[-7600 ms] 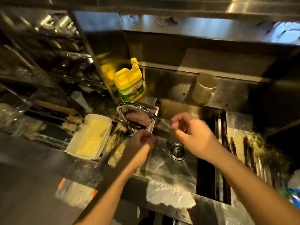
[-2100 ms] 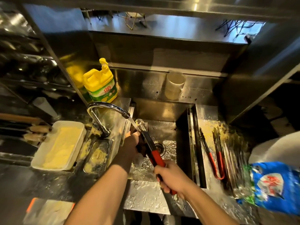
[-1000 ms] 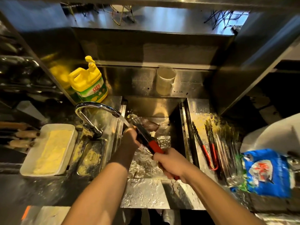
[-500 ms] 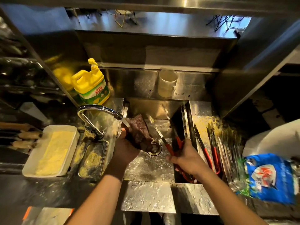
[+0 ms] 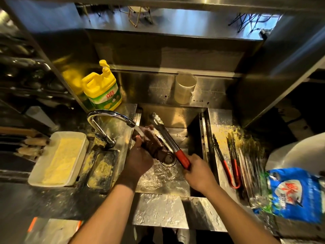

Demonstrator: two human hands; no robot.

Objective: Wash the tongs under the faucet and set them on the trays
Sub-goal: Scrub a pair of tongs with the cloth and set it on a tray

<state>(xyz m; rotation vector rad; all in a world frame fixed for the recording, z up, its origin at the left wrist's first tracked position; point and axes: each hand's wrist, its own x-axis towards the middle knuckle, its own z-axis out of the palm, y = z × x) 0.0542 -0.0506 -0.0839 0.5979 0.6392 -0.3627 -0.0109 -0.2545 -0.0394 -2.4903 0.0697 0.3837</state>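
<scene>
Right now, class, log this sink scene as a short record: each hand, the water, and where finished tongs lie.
left hand: grips a dark cloth against the tongs
right hand: grips the tongs by the red handle
faucet: running, stream landing on the cloth
sink: wet
tray: right of sink, holds other red-handled tongs

1. Your right hand (image 5: 197, 173) holds tongs (image 5: 168, 140) with a red handle and silver arms.
2. Your cloth (image 5: 153, 142) is dark brown.
3. The detergent jug (image 5: 101, 88) is yellow, its label green.
4. The bag (image 5: 295, 192) is blue.
</scene>
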